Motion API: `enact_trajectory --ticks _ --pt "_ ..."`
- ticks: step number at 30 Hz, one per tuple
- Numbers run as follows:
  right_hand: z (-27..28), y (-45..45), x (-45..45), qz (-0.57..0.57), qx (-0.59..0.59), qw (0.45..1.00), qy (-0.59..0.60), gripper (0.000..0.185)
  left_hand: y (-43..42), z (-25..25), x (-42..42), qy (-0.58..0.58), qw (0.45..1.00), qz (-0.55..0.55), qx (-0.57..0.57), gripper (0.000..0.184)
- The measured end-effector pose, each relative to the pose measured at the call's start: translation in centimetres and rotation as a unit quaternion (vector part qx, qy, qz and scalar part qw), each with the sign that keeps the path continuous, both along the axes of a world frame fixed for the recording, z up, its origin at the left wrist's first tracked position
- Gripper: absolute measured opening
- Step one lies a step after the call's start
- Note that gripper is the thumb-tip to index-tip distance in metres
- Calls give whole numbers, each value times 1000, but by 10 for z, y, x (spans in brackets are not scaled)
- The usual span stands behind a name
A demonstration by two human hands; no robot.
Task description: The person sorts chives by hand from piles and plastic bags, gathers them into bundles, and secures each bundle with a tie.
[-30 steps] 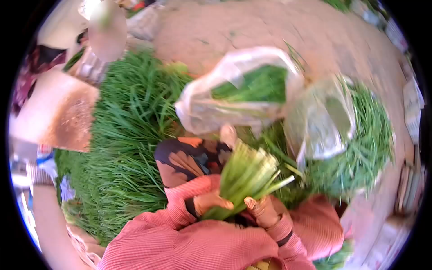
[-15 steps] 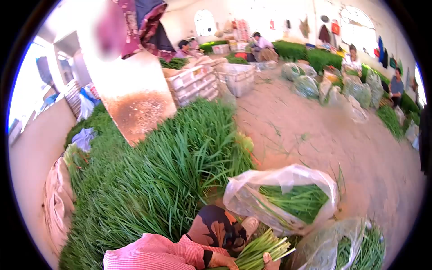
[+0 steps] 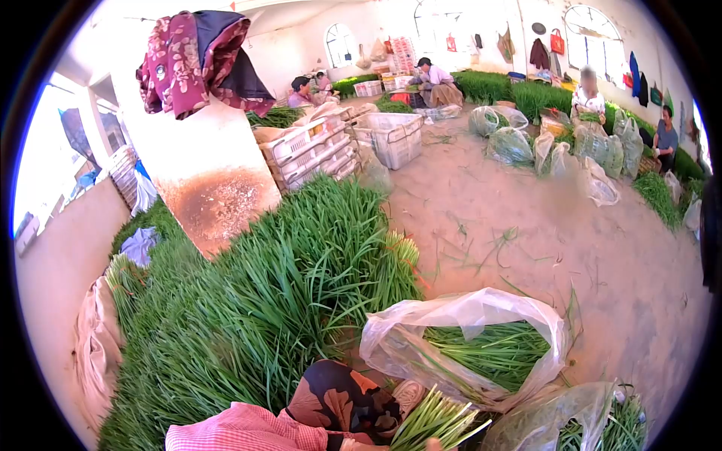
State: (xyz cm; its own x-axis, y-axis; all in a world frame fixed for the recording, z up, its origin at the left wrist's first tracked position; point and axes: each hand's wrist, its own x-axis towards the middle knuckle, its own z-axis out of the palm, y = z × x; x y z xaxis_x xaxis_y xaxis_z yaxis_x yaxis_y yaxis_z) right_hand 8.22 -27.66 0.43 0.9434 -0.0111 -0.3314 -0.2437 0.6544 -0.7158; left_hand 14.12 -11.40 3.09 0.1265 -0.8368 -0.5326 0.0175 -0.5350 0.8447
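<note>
A bunch of green stalks (image 3: 436, 422) with pale cut ends pointing up and right lies at the bottom edge. My left hand (image 3: 364, 445), mostly cut off by the frame, is closed round its left side. Of my right hand (image 3: 434, 445) only a fingertip shows, pressed against the front of the bunch; the rest is out of view. Just beyond is an open clear plastic bag (image 3: 553, 325) with green stalks inside. A second plastic bag (image 3: 526, 430) with greens is at the lower right. A large heap of long green leaves (image 3: 248, 316) spreads to the left.
A stained pillar (image 3: 218, 195) with a maroon floral garment (image 3: 177, 68) on it rises behind the heap. White crates (image 3: 398, 139) stand beyond. Several people sit among greens and bags at the back. Loose leaves (image 3: 500, 240) lie on the floor.
The view has swung up from my lap to the room, so the hands and bunch now sit at the bottom edge, mostly cut off. The bunch is still held.
</note>
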Motion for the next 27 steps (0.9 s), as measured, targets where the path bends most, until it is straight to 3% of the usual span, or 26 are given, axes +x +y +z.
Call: enact_trajectory --ticks 2,4,5,7,8,9,12,13,15,19,21,23,24,25,27 --pt "0 -21 8 -1 41 999 -31 93 -7 -2 4 -1 1000 -8 4 75" --pt "1 -59 22 -17 67 988 -138 100 -13 -4 4 1 1000 -17 5 76" --pt "-22 -87 30 -11 33 986 -164 104 -16 -4 5 0 1000 -22 7 76" --pt "11 -98 36 -15 -106 977 -187 106 -22 -7 7 0 1000 -28 9 78" --pt "32 -90 39 45 -176 964 -192 105 -25 -8 9 -5 999 -30 12 78" --pt "30 -91 40 45 -176 964 -193 105 -28 -8 9 -2 999 -34 12 79" --pt "11 -90 45 212 -76 951 -212 85 -33 -9 11 -8 999 -43 13 81" --pt "17 -92 42 78 -65 979 -179 86 -35 -9 12 -11 999 -44 13 81" --pt "17 -99 30 -139 -78 976 -145 86 -38 -9 13 -23 999 -47 14 82" --pt "12 -70 -10 -153 -135 967 -151 84 -41 -5 13 -56 997 -47 18 85" --pt "-2 -41 -17 -98 -80 987 -98 82 -42 -3 13 -69 996 -51 17 86" --pt "22 -5 -15 -53 -276 959 -42 80 -41 -1 13 -82 995 -56 18 87" --pt "13 0 -14 -39 -367 924 -96 78 -41 1 13 -90 994 -60 18 88" --pt "43 14 -8 -69 -306 946 -80 75 -39 5 13 -96 993 -61 22 88" --pt "45 16 -10 -92 -300 949 -22 72 -34 9 12 -110 991 -70 31 90"
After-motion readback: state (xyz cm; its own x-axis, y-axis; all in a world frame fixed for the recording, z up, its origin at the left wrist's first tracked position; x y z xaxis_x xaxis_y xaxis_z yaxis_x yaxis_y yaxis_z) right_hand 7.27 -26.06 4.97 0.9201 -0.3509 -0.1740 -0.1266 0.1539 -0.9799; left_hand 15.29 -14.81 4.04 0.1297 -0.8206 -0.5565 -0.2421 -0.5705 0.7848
